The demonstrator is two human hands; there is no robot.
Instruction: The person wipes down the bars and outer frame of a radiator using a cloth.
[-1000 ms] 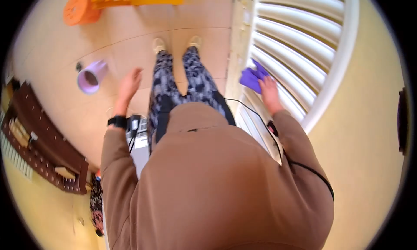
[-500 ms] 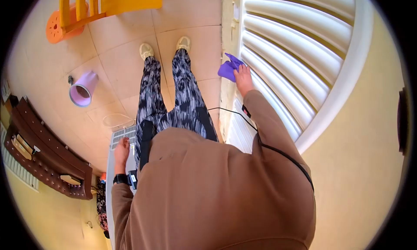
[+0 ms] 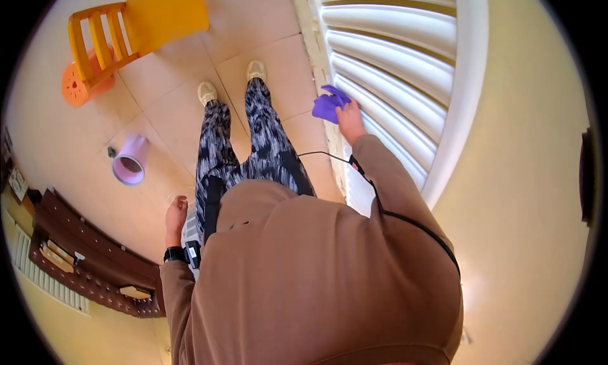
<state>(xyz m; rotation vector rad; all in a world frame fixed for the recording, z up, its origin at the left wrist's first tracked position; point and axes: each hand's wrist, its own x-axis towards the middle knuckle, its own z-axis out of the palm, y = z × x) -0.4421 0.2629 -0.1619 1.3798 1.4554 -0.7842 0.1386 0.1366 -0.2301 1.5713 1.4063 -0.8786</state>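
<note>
My right hand point(image 3: 350, 121) is closed on a purple cloth point(image 3: 328, 107), which bunches out past the fingers. Hand and cloth are right at the edge of a white radiator point(image 3: 396, 67) with long rounded bars. My left hand point(image 3: 176, 219) hangs low beside my left leg, its fingers loosely bent and nothing visible in them. Below it, a dark watch point(image 3: 175, 254) circles the wrist. A thin black cable point(image 3: 411, 221) runs along my right sleeve and across toward my trousers.
On the tiled floor lies a lilac bin point(image 3: 133, 159). A yellow chair point(image 3: 163, 16) stands at upper left, with an orange stool point(image 3: 76, 91) behind its backrest. Brown tufted furniture point(image 3: 95, 263) is at lower left, and a pale wall point(image 3: 519, 194) fills the right side.
The view has shifted, so the chair and bin sit lower and the radiator is further left. My right hand keeps the cloth, now with its fingers more gathered around it.
</note>
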